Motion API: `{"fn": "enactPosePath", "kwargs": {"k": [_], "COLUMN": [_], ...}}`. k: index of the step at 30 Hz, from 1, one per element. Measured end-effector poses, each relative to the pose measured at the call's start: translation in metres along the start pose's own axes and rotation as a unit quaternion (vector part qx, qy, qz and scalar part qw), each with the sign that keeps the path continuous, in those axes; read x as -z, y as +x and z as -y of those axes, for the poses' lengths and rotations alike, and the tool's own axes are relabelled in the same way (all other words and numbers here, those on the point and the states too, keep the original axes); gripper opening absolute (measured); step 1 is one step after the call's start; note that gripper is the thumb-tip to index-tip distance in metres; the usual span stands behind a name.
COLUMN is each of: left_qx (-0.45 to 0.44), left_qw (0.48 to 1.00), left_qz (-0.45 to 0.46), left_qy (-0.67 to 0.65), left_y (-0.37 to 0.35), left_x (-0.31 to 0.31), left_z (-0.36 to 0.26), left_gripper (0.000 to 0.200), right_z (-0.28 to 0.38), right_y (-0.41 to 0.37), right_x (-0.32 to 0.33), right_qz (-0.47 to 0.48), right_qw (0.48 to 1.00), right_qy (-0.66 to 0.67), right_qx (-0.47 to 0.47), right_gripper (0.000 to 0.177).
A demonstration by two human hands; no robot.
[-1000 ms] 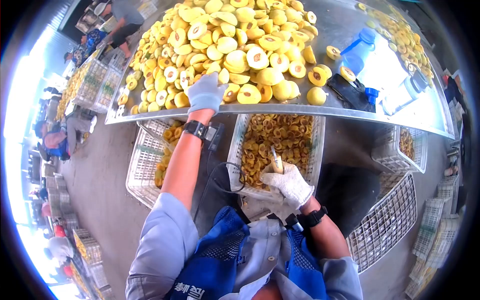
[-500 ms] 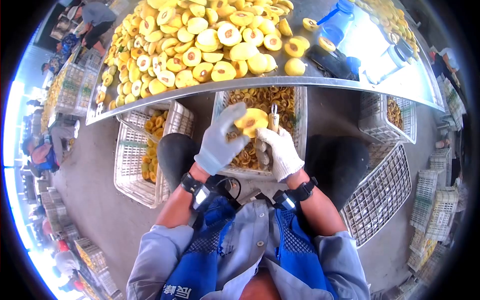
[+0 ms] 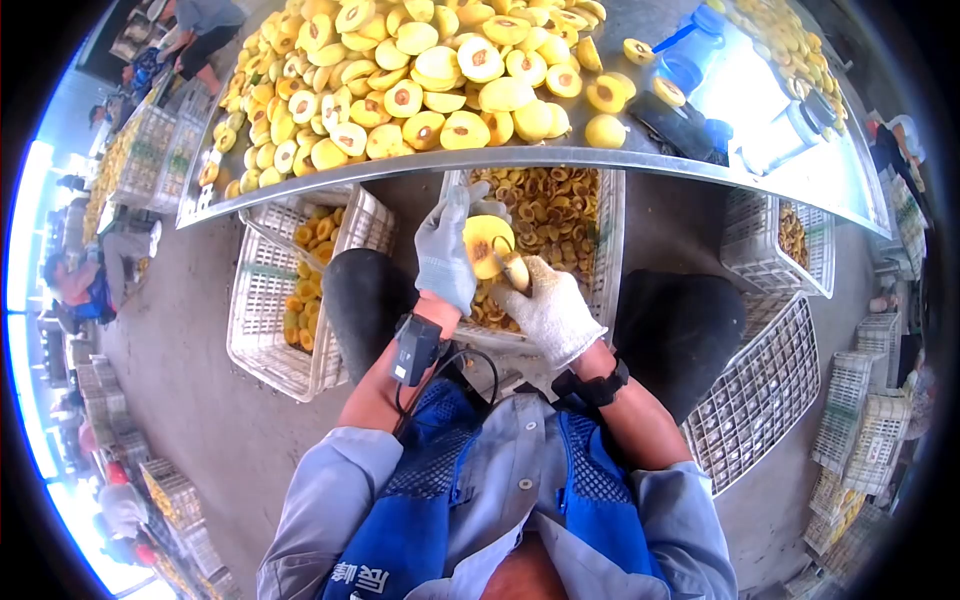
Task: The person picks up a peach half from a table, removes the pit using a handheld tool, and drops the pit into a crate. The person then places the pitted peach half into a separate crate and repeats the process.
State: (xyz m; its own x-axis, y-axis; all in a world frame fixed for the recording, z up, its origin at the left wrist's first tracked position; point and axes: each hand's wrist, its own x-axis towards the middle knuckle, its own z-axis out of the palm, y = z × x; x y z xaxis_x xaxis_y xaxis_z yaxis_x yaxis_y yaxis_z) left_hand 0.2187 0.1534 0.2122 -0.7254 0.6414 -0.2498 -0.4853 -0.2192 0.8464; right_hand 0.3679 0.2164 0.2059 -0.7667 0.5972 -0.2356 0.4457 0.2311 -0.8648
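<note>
My left hand (image 3: pixel 445 250), in a grey glove, grips a yellow peach half (image 3: pixel 482 246), its cut face with the brown centre turned toward my right hand. My right hand (image 3: pixel 556 314), in a white knitted glove, is closed around the handle of a pitting knife (image 3: pixel 516 272). The curved metal loop of the knife overlaps the right side of the peach's cut face. Both hands are above a white crate (image 3: pixel 608 250) holding many brownish-yellow fruit scraps (image 3: pixel 558 205).
A metal table (image 3: pixel 400 166) carries a heap of peach halves (image 3: pixel 420 90), a blue jug (image 3: pixel 690 45) and a clear bottle (image 3: pixel 785 130). Left of my knee stands a crate (image 3: pixel 265 345) with fruit pieces. To the right are a crate (image 3: pixel 745 235) and a tilted basket (image 3: pixel 760 390).
My left hand has turned upright and closed around the peach half. My right hand has tipped the knife from pointing up to reaching against the cut face.
</note>
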Motion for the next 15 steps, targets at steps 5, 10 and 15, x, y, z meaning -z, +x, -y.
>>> {"fn": "enactPosePath", "kwargs": {"k": [5,10,15], "left_qx": [-0.085,-0.089,-0.145], "left_qw": [0.989,0.965,0.932], "left_qz": [-0.023,-0.038,0.014], "left_qy": [0.122,0.243,0.333], "left_y": [-0.005,-0.009,-0.014], "left_x": [-0.005,-0.008,-0.005], "left_z": [0.004,0.003,0.006], "left_gripper": [0.035,0.031,0.029], "right_z": [-0.002,-0.013,-0.028], "right_y": [0.003,0.004,0.002], "right_x": [-0.006,-0.017,-0.028], "right_qz": [0.003,0.018,0.053], "right_qw": [0.996,0.996,0.996], "right_qy": [-0.085,-0.093,0.03], "right_qx": [-0.006,-0.007,0.069], "right_gripper": [0.032,0.029,0.024]}}
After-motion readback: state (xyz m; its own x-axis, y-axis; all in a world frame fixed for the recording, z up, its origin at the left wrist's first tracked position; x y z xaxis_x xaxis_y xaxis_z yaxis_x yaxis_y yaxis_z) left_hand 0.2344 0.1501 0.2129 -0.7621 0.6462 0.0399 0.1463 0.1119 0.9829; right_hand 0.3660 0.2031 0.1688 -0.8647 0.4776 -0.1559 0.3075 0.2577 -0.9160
